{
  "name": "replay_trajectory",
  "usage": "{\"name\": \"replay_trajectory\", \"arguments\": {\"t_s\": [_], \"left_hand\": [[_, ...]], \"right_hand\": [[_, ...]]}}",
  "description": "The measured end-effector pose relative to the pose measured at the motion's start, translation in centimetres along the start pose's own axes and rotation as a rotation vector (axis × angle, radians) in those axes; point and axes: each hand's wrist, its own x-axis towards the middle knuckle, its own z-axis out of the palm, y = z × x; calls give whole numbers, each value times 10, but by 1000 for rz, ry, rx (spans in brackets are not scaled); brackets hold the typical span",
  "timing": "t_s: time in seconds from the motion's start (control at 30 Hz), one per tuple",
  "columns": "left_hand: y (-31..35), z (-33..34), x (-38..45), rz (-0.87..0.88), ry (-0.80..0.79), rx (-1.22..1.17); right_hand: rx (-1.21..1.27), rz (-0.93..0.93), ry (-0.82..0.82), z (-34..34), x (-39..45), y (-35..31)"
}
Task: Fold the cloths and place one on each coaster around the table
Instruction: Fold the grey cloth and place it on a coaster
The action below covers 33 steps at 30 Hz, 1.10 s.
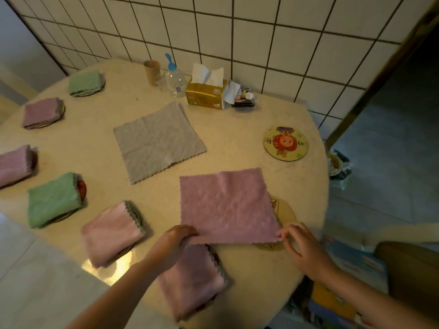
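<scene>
Cloths folded on coasters: six, left and near. Remaining: pink cloth [225, 205], near corners pinched in my hands [177, 236] [293, 236]; grey cloth [158, 141] flat; far-right coaster [285, 143] bare.

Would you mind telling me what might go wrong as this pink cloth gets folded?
1. The unfolded pink cloth hides part of the near coaster, so dragging it may shift that coaster.
2. The left hand works right above a folded pink cloth and might knock it askew.
</scene>
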Motion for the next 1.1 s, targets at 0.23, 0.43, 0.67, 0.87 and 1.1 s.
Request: {"name": "replay_trajectory", "arguments": {"t_s": [0.23,0.43,0.67,0.87,1.1], "left_hand": [[-16,-12,25,-267,-36,-217],[-22,-28,66,-522,182,-631],[-24,-32,119,-659,232,-677],[-34,-33,138,-731,203,-600],[-42,-35,145,-734,212,-527]], "right_hand": [[124,71,32,-7,45,-14],[257,175,210,-21,125,-26],[185,262,155,-7,203,-7],[84,292,107,0,226,1],[4,279,81,0,235,3]]}}
